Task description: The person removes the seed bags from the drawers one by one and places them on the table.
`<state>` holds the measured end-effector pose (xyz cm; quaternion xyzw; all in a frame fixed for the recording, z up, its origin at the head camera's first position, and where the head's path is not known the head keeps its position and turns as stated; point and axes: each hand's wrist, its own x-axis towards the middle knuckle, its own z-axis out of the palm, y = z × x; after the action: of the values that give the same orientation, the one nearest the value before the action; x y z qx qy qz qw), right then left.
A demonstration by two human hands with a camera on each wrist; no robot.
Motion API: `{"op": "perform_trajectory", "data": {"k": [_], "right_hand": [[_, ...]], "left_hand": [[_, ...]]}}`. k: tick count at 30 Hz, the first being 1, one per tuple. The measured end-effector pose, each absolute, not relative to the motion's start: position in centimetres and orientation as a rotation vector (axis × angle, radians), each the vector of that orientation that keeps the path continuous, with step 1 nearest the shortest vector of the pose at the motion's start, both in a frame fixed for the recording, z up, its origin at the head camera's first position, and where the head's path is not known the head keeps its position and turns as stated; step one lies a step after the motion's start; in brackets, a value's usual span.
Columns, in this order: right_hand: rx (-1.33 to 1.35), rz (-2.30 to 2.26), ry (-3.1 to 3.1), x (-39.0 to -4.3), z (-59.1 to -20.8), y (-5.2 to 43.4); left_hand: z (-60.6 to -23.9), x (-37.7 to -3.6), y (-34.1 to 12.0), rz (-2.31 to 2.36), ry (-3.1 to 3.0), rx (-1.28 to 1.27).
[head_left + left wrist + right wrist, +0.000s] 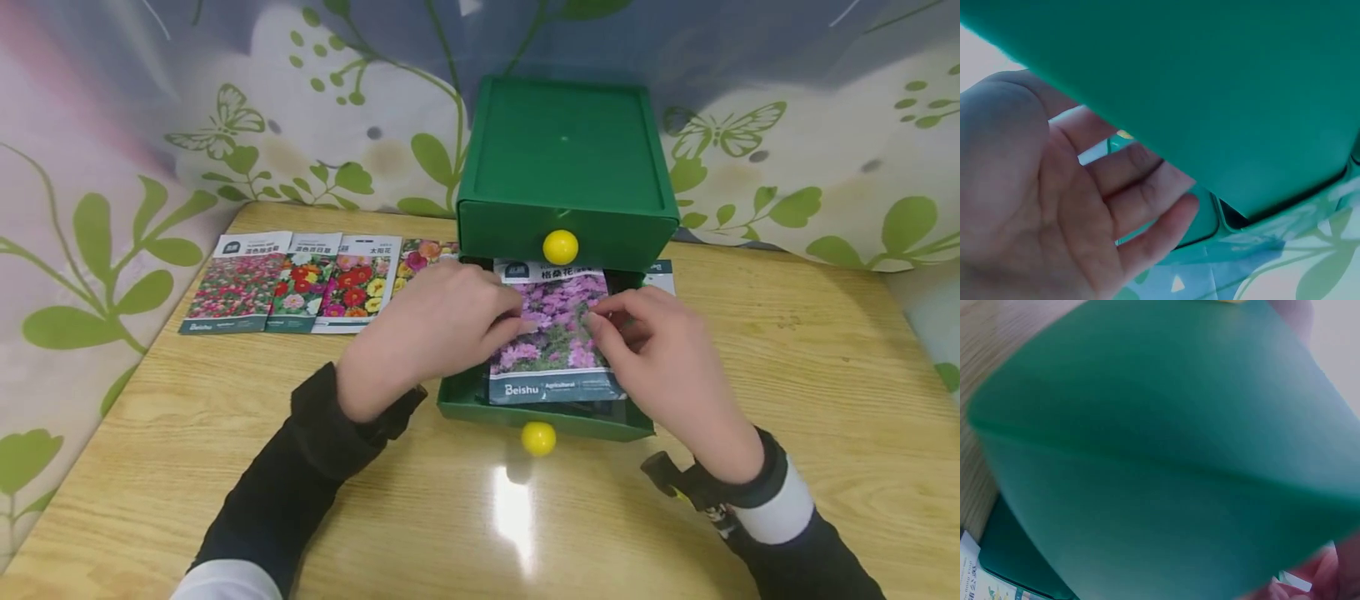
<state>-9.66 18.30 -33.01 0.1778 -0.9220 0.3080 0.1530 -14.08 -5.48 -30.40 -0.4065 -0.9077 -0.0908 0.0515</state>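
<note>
A seed packet (pixel 555 325) with pink-purple flowers and a dark "Beishu" band lies tilted in the pulled-out lower drawer (pixel 465 396) of a green box. At its left edge my left hand (pixel 453 312) holds it, thumb lying over the printed front. My right hand (pixel 667 350) pinches the opposite edge between thumb and forefinger. In the left wrist view, the bent fingers (pixel 1141 175) of the left hand reach past the green drawer wall (pixel 1210 81). Green drawer panels (pixel 1160 425) fill most of the right wrist view and hide most of the right hand.
Above the open drawer, the green box's upper drawer (pixel 510 229) is closed, with a yellow knob (pixel 560 247). Several flower seed packets (pixel 236 283) lie overlapping on the wooden table (pixel 420 517) to the left. Another packet (pixel 660 275) shows behind the right hand. Patterned cloth hangs behind.
</note>
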Motion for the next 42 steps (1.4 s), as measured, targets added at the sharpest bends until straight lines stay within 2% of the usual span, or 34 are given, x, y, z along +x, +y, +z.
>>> {"op": "perform_trajectory", "data": {"k": [9, 18, 26, 35, 42], "right_hand": [[0.366, 1.016, -2.811, -9.1, -30.6, 21.3], [0.152, 1.012, -3.007, -8.8, -28.7, 24.7], [0.187, 0.965, -3.061, -8.8, -28.6, 26.1], [0.127, 0.911, -3.078, -8.6, -28.7, 29.8], [0.133, 0.922, -2.915, -9.0, -29.4, 33.3]], "left_hand": [[-30.0, -13.3, -5.1, -0.53, -2.754, -1.433], [-30.3, -12.7, -4.1, -0.731, -2.671, -1.778], [-30.8, -12.6, -3.9, -0.85, -2.705, -1.935], [-30.8, -13.5, -4.2, -0.819, -2.766, -1.894], [-31.0, -14.3, -4.6, -0.686, -2.85, -1.718]]}}
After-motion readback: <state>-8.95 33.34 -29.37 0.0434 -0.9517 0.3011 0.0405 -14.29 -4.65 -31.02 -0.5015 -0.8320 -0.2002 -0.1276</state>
